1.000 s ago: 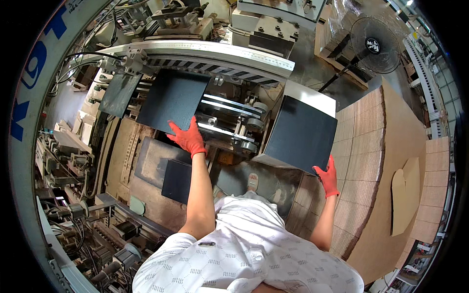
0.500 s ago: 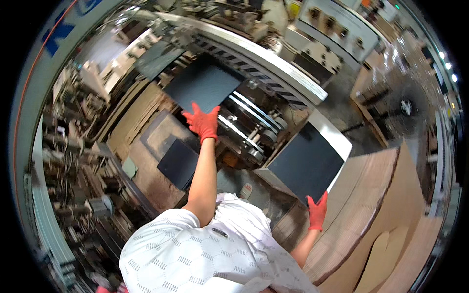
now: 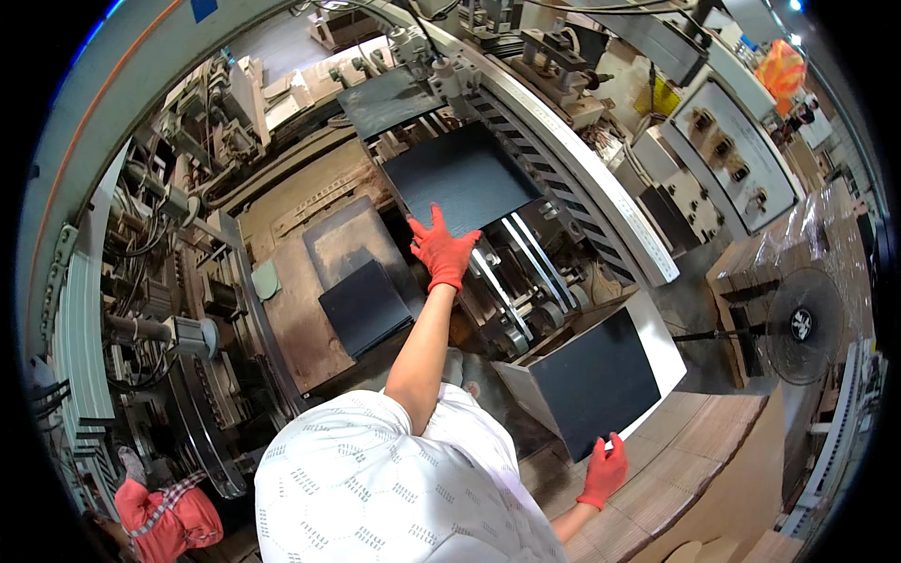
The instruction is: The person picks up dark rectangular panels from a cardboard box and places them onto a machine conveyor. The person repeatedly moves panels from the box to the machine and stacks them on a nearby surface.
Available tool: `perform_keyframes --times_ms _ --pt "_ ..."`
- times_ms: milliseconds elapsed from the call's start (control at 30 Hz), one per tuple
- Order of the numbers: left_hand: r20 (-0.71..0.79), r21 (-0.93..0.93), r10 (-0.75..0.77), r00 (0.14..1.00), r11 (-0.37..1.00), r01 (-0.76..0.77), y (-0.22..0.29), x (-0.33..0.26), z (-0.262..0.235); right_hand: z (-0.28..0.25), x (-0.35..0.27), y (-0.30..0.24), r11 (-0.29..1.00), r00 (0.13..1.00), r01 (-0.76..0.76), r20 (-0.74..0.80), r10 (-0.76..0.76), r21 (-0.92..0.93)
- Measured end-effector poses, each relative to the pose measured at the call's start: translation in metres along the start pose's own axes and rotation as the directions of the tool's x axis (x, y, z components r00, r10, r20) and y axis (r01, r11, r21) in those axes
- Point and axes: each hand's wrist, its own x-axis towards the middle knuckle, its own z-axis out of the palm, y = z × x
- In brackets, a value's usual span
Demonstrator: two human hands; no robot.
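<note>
My left hand [image 3: 444, 249], in a red glove, lies with fingers spread at the near edge of a dark rectangular panel [image 3: 462, 176]. That panel rests on the machine's rails, beside a striped strip. On the right, my red-gloved right hand [image 3: 603, 474] is at the near corner of another dark panel [image 3: 599, 383], its fingers apart and close to the edge. This second panel lies on top of a pale stack. Left of my left forearm, smaller dark sheets [image 3: 366, 308] lie on a worn brown machine bed.
A long white beam [image 3: 582, 141] runs behind the rails. Corrugated cardboard [image 3: 685, 460] is stacked at the lower right, near a black fan [image 3: 801, 325]. Machinery [image 3: 183, 333] lines the left. At the lower left is a person in red [image 3: 169, 516].
The whole view has shifted, and the scene sits farther right and lower. My left hand stays spread at its panel's edge. My right hand remains by the other panel's near corner.
</note>
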Motion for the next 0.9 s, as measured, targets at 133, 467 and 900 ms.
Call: perform_keyframes --times_ms 133,467,900 --pt "-0.010 -0.015 0.021 1.000 1.000 -0.021 -0.002 -0.002 -0.004 0.021 0.001 -0.037 0.986 0.983 0.157 0.084 -0.161 0.052" --pt "-0.034 -0.015 0.020 0.999 1.000 -0.020 -0.006 0.001 0.000 0.047 0.017 -0.178 0.829 0.791 0.459 0.278 -0.545 0.319" --pt "0.065 -0.669 -0.024 0.998 0.741 0.061 -0.059 0.034 -0.023 0.150 0.086 -0.255 0.577 0.558 0.815 0.206 -0.804 0.047"
